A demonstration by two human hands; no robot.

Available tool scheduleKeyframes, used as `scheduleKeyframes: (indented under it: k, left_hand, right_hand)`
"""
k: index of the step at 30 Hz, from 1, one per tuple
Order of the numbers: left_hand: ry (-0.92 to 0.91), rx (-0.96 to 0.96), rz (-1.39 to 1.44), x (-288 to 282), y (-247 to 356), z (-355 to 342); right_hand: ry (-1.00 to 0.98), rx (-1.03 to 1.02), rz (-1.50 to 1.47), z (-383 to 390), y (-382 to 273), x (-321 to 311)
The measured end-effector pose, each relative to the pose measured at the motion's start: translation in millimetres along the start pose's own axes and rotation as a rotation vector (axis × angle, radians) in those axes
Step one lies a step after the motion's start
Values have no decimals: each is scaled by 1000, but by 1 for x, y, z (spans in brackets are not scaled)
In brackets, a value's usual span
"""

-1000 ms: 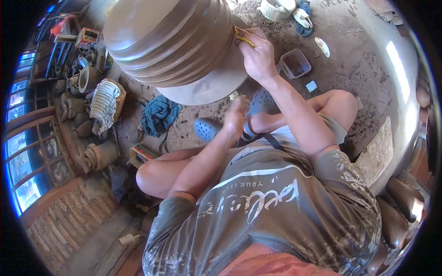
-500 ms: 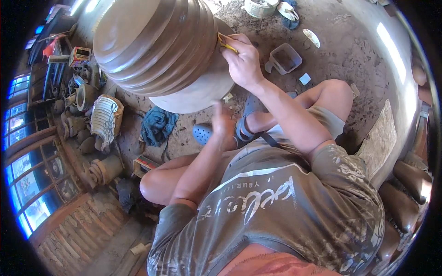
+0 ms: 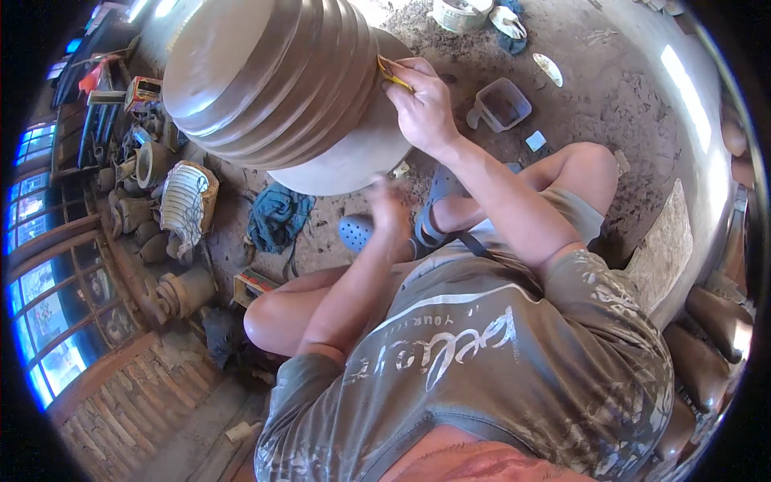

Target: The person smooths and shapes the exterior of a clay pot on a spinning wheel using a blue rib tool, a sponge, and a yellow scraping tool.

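Observation:
A large brown ribbed clay pot (image 3: 281, 88) stands on a pale round wheel head (image 3: 345, 165). My right hand (image 3: 426, 104) is closed on a small yellow tool (image 3: 394, 75), its tip against the pot's right side, low near the wheel head. I cannot make out the tool's exact kind. Just under the near rim of the wheel head is my left hand (image 3: 389, 202), its fingers smeared by motion. Whether it touches the rim does not show.
A teal cloth (image 3: 278, 215) lies left of my legs, near a basket (image 3: 189, 197) and several clay pieces. On the right are a clear plastic tub (image 3: 503, 104), a pale blue block (image 3: 536, 140) and a leaning board (image 3: 662, 249). A white bucket (image 3: 459, 14) stands farther off.
My left hand has shifted slightly at the wheel head's rim, still blurred. The right hand keeps the yellow tool at the same spot on the pot. The whole view has moved a little.

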State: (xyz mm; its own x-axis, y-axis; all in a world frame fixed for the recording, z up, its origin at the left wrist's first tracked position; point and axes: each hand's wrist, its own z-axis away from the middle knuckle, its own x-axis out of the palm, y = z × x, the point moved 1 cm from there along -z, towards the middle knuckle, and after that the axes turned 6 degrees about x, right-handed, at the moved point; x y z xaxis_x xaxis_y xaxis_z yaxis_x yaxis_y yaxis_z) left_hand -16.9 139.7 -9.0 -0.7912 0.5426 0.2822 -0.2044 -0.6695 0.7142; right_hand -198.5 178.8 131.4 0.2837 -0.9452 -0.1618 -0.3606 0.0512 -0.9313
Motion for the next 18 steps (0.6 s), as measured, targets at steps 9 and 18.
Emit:
scheduleKeyframes:
  k: [9,18]
  left_hand:
    - [280,321,250,-89,125,-51]
    - [-108,-155,98,-5,12,18]
  right_hand:
    - [26,0,-51,16,0,-2]
    - [56,-9,-94,17,4,-3]
